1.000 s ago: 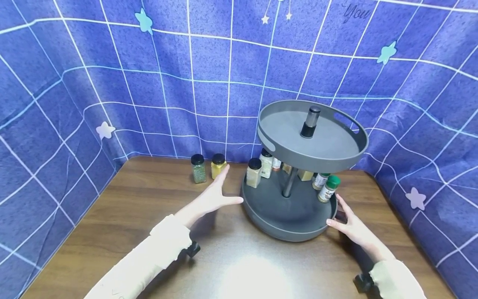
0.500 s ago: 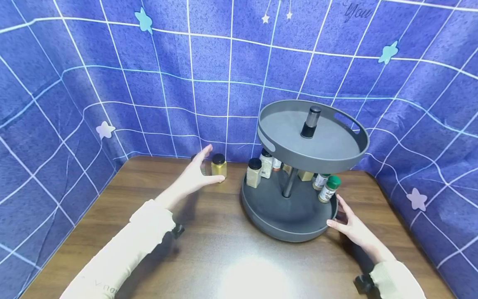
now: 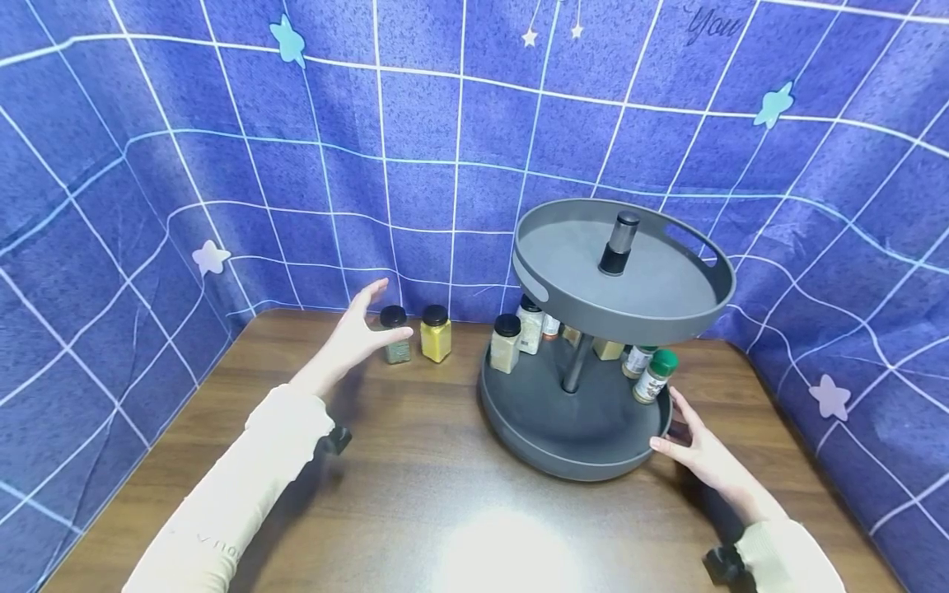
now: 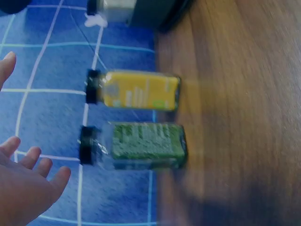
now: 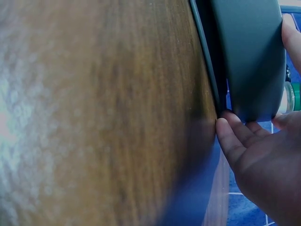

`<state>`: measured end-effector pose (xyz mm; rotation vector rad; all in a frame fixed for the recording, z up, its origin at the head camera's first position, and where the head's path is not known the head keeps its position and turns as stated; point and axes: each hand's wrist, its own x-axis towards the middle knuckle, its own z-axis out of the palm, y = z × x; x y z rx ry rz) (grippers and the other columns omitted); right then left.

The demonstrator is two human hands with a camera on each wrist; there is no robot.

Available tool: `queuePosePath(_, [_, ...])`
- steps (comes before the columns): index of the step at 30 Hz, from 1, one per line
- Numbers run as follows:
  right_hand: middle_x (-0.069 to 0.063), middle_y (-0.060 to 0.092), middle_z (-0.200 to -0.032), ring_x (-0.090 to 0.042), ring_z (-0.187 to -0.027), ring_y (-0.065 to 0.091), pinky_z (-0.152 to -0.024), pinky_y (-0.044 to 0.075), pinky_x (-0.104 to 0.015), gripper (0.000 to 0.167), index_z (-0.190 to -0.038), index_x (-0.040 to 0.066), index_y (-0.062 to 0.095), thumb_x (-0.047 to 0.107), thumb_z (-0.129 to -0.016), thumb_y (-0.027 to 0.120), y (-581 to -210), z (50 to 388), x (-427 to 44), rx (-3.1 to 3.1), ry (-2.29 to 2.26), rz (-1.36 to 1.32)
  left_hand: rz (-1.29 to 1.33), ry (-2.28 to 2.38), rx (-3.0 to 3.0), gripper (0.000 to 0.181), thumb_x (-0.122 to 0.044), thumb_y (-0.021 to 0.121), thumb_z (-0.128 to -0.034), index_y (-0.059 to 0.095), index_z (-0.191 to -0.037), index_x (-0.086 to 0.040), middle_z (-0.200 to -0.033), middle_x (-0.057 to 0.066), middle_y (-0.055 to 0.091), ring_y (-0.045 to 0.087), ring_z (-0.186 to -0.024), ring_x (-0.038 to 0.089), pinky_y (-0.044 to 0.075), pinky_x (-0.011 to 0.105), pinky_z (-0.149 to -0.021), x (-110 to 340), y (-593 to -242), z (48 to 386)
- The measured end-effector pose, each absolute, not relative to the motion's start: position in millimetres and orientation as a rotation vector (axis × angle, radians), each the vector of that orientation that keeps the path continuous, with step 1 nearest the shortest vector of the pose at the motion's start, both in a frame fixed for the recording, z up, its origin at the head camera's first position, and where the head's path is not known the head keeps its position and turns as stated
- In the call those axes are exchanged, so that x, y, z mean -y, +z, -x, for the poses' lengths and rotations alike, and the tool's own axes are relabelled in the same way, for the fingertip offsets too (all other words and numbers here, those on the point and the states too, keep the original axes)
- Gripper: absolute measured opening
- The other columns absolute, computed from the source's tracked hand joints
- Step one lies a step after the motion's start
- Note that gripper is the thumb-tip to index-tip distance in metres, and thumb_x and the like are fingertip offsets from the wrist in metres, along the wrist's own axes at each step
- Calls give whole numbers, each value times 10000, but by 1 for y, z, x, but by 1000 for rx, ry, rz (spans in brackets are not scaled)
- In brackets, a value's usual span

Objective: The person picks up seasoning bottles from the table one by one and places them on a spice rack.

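My left hand [image 3: 344, 342] is held with thumb and fingers spread at the left of a clear jar of green dried herbs [image 3: 398, 352]. In the head view its thumb crosses in front of that jar, near the black lid; the left wrist view shows the fingers apart from the herb jar [image 4: 148, 145]. A jar of yellow spice [image 3: 436, 339] stands just to the right. My right hand [image 3: 700, 453] holds the rim of the two-tier grey turntable [image 3: 567, 465], thumb over the edge and fingertips against the outer wall [image 5: 254, 61].
On the turntable's lower tier stand a beige-filled jar [image 3: 505, 350], a white-filled jar [image 3: 530, 329], a green-capped spice bottle [image 3: 652, 383] and several others. The upper tier [image 3: 667, 280] overhangs some of them. A blue cloth [image 3: 334, 181] hangs behind the wooden table [image 3: 415, 502].
My left hand has moved left from beside the turntable, past the yellow spice jar, to the herb jar. The right hand has stayed on the turntable rim.
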<state>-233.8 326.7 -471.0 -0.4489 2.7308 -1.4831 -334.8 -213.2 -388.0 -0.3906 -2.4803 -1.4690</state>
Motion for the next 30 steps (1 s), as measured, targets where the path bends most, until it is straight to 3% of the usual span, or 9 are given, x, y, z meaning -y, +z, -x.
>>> queuePosePath(10, [-363, 391, -1347, -477, -1154, 470, -829, 397, -75, 872, -1503, 30, 23, 105, -890, 639, -472, 233, -328, -2727, -1472, 410, 290, -1461, 2471, 917, -326, 839, -689, 343, -1441, -161, -1459, 131, 351, 297, -1352, 344, 210, 555, -1108, 225, -424, 358])
queuePosePath(17, [-364, 359, -1364, -494, -1144, 482, -819, 400, -75, 871, -1500, 20, 22, 87, -887, 637, -471, 233, -327, -2726, -1476, 415, 235, -1586, 2439, 877, -260, 827, -712, 342, -1433, -148, -1451, 155, 354, 294, -1351, 335, 180, 568, -1113, 223, -444, 369])
queuePosePath(23, [-358, 346, -1375, -510, -1158, 471, -828, 399, -81, 872, -1505, 38, 19, 83, -889, 634, -472, 233, -327, -2710, -1492, 410, 147, -1746, 2373, 847, -154, 811, -722, 338, -1425, -137, -1396, 163, 408, 370, -1290, 351, 274, 530, -1083, 222, -458, 375])
queuePosePath(30, [-348, 330, -1391, -499, -1176, 449, -831, 392, -74, 866, -1507, 50, 24, 107, -894, 633, -473, 233, -329, -2708, -1489, 385, 85, -1906, 2335, 763, -33, 734, -773, 321, -1404, -152, -1364, 169, 428, 377, -1274, 374, 489, 524, -876, 219, -464, 376])
